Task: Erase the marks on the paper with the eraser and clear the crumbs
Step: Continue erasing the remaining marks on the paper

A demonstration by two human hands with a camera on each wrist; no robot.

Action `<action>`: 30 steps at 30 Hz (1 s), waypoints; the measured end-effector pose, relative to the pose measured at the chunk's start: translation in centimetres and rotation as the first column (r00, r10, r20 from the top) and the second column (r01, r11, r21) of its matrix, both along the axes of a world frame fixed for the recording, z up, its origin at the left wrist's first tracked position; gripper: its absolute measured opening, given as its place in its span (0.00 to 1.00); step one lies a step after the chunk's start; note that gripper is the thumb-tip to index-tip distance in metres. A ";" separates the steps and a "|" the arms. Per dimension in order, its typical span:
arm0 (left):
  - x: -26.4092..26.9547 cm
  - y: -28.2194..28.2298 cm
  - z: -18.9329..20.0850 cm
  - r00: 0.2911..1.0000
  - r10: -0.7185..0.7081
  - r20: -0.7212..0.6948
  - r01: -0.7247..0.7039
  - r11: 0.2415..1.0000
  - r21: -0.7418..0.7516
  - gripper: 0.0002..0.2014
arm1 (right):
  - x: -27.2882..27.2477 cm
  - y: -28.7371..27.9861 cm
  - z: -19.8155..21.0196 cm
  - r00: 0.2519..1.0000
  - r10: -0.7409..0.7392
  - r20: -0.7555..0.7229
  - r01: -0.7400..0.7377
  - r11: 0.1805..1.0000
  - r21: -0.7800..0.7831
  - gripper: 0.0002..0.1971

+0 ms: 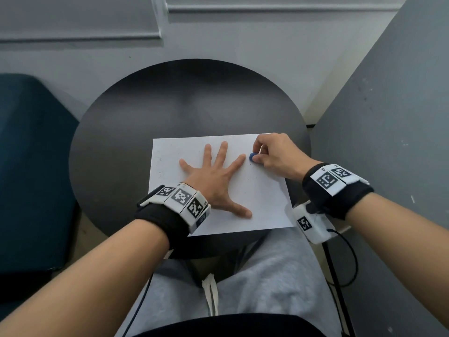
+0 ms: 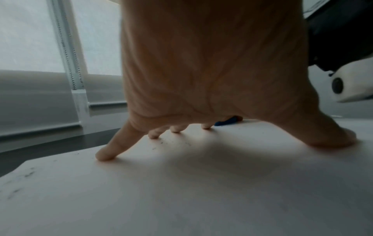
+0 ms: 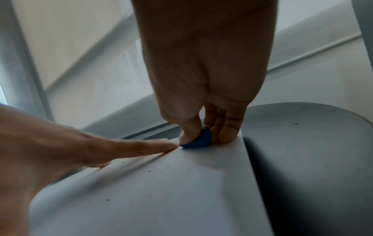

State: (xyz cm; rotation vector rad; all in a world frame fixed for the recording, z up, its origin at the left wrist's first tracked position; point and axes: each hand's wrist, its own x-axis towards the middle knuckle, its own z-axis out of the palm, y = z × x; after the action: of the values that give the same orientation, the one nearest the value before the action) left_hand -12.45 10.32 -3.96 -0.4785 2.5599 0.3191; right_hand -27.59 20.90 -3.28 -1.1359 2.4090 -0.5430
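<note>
Paper (image 1: 257,190), flat on round dark surface (image 1: 116,132): left hand (image 1: 213,183) splayed, fingers apart, seemingly pinning it against rubbing; right hand (image 1: 274,156) fingers pinching blue eraser (image 1: 253,157) onto sheet's far right corner; crumbs (image 3: 149,171) scattered.

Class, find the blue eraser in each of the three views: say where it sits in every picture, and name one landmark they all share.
Head view: the eraser sits right of centre, pinched by the right hand.
Left wrist view: the eraser peeks out beyond the fingertips, centre-right.
Right wrist view: the eraser is at centre, pressed on the paper.
Shared landmark: the left hand's index fingertip, right beside it.
</note>
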 end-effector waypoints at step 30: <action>-0.2 -0.2 0.2 1.000 -0.001 0.015 0.002 1.000 -0.029 0.70 | 3.1 2.2 1.2 0.980 0.173 0.098 -0.177 0.984 0.033 0.03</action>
State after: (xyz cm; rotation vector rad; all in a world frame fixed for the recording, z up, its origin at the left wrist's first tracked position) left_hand -12.67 10.08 -3.79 -0.4877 2.5531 0.2769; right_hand -24.53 23.09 -2.13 -1.2603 2.2037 -0.4761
